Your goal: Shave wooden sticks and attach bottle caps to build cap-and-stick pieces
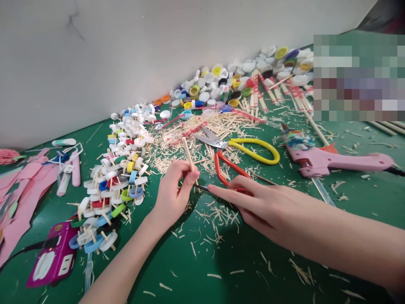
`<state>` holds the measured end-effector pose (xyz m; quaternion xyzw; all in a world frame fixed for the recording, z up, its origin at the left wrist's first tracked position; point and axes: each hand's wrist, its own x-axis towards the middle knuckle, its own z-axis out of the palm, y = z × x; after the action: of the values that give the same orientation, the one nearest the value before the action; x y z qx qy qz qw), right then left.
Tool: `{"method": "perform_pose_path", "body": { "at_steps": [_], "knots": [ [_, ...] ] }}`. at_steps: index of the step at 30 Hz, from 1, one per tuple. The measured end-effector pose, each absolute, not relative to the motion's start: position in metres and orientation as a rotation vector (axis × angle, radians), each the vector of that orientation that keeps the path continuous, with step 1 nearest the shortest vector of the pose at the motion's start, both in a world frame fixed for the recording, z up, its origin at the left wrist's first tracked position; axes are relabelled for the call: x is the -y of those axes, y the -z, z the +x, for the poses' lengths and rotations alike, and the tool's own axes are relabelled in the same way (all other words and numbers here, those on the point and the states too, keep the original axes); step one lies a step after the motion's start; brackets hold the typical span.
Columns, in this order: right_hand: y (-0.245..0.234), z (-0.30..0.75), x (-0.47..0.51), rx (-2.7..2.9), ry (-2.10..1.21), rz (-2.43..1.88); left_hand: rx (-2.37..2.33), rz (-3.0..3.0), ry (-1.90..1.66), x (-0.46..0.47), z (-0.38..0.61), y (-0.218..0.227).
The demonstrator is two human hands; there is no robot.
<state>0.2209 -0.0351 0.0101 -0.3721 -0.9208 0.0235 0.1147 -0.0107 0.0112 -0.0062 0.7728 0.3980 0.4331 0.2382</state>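
Between the fingers and thumb of my left hand (177,185), a pale wooden stick (187,152) stands tilted upright. My right hand (256,198) is closed around a knife whose thin dark blade (202,187) points left, with my index finger stretched along it. The blade tip meets the stick near its lower end, close to my left thumb; the knife's handle is hidden in my hand. Just beyond my right hand lie open scissors (221,145) with one yellow and one red handle. Wood shavings (218,215) are scattered under and around both hands.
Bottle caps pierced with short sticks (110,177) are massed at left; loose caps (209,84) line the wall. A pink glue gun (341,160) lies right, with bundled chopsticks (261,90) behind. A magenta device (53,253) and pink sheets (28,190) lie left. A pixelated block covers the upper right.
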Motion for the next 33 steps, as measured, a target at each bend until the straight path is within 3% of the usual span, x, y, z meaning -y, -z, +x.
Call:
{"method": "perform_pose_path", "body": {
  "at_steps": [8, 19, 29, 33],
  "knots": [
    [-0.012, 0.208, 0.027, 2.832, 0.111, -1.022, -1.106, 2.062, -1.203, -0.013, -0.011, 0.004],
    [-0.031, 0.202, 0.015, 2.771, -0.531, -1.083, -1.132, 2.043, -1.204, -0.016, -0.01, 0.004],
    [-0.043, 0.204, 0.008, 2.654, -0.713, -1.239, -1.14, 2.04, -1.198, -0.017, -0.01, 0.002],
    [-0.046, 0.205, 0.017, 2.736, -0.808, -1.101, -1.107, 2.089, -1.193, -0.015, -0.011, 0.005]
  ]
}}
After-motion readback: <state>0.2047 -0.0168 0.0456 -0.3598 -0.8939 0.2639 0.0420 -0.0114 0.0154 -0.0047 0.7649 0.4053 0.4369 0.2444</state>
